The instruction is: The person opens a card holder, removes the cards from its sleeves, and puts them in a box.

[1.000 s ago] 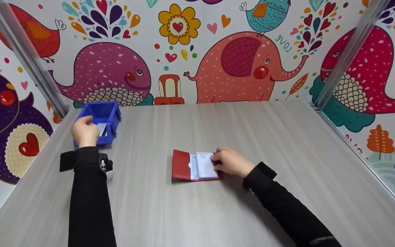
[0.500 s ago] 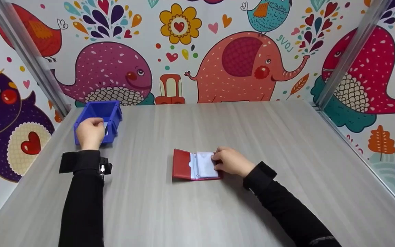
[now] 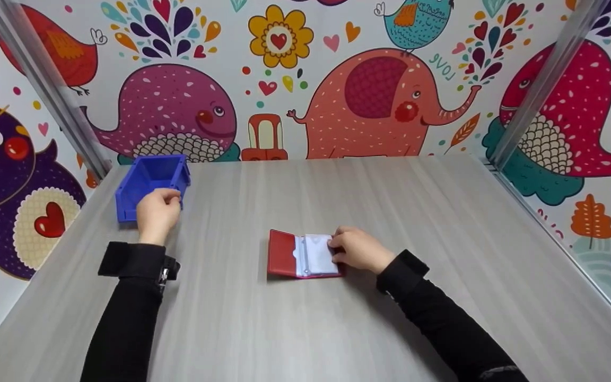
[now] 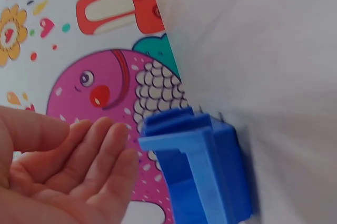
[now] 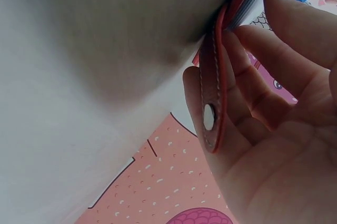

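Note:
A red card holder (image 3: pixel 282 254) lies spread on the table, with pale translucent sleeves (image 3: pixel 320 254) inside. My right hand (image 3: pixel 361 250) grips its right edge, thumb on the sleeves and fingers beneath. In the right wrist view its strap (image 5: pixel 212 76) with a metal snap hangs against the fingers. My left hand (image 3: pixel 158 215) is over the front right corner of a blue bin (image 3: pixel 151 174). The left wrist view shows that hand (image 4: pixel 73 166) beside the bin (image 4: pixel 202 166), fingers loosely bent and nothing visible between them. The hand hides the bin's front interior in the head view.
The grey table (image 3: pixel 242 318) stretches between both arms. Patterned walls (image 3: pixel 279 95) stand behind it and at the sides, with metal posts (image 3: pixel 45 90) at the corners. The bin sits near the back left corner.
My left hand has moved right across the bin's front. The pale card seen in the bin earlier is out of sight now. My right hand and the card holder have stayed put.

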`<control>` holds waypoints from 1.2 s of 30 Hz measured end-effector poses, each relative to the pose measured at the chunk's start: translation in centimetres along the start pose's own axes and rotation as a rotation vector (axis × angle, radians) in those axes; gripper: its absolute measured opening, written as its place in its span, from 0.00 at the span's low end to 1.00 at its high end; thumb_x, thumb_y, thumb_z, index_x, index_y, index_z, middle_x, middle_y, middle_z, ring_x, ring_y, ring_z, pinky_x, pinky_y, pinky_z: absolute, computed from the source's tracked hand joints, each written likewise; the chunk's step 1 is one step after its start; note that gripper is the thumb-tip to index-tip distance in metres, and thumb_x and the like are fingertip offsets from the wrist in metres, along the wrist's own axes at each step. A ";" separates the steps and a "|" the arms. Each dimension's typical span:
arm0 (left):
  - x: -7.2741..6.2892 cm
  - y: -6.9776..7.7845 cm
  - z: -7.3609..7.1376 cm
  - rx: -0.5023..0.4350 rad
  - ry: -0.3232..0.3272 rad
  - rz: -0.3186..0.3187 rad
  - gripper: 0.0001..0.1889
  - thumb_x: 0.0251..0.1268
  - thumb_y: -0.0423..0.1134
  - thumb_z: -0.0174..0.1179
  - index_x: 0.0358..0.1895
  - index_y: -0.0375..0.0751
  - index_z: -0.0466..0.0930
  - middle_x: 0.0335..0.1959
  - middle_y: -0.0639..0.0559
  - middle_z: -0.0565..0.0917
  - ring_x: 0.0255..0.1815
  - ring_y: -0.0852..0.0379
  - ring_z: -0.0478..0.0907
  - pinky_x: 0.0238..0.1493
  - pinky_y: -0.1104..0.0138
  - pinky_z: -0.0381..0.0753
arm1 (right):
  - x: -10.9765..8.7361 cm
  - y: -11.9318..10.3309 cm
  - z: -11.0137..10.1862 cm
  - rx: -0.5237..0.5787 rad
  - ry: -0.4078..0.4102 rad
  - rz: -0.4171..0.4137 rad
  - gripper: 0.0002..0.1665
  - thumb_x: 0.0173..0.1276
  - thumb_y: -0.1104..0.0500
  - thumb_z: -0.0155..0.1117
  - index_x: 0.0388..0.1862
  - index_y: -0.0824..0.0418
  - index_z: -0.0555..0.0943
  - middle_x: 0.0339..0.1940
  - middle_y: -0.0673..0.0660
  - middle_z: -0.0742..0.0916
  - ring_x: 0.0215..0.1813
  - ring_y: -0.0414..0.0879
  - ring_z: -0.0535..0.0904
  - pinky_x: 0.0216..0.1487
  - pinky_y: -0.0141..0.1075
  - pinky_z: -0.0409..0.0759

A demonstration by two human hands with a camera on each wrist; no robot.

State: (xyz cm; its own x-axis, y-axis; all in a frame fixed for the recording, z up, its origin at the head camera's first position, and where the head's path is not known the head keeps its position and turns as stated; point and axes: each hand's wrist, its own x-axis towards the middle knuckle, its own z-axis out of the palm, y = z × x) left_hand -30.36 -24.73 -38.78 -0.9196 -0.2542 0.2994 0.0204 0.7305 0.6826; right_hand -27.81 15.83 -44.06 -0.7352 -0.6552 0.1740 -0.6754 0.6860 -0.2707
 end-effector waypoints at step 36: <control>-7.9 6.9 8.2 -0.017 -0.264 0.443 0.13 0.63 0.25 0.58 0.49 0.25 0.83 0.47 0.33 0.84 0.51 0.37 0.81 0.55 0.49 0.77 | 0.0 0.0 -0.1 -0.011 -0.001 0.000 0.09 0.57 0.64 0.75 0.36 0.63 0.85 0.33 0.56 0.80 0.38 0.52 0.77 0.41 0.42 0.78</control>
State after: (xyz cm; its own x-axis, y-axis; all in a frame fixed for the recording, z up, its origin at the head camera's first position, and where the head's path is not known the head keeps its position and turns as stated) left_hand -26.17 -12.47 -41.90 -0.8887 0.2478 0.3857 0.4351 0.7210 0.5393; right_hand -27.76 15.83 -44.00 -0.7352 -0.6555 0.1726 -0.6759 0.6896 -0.2602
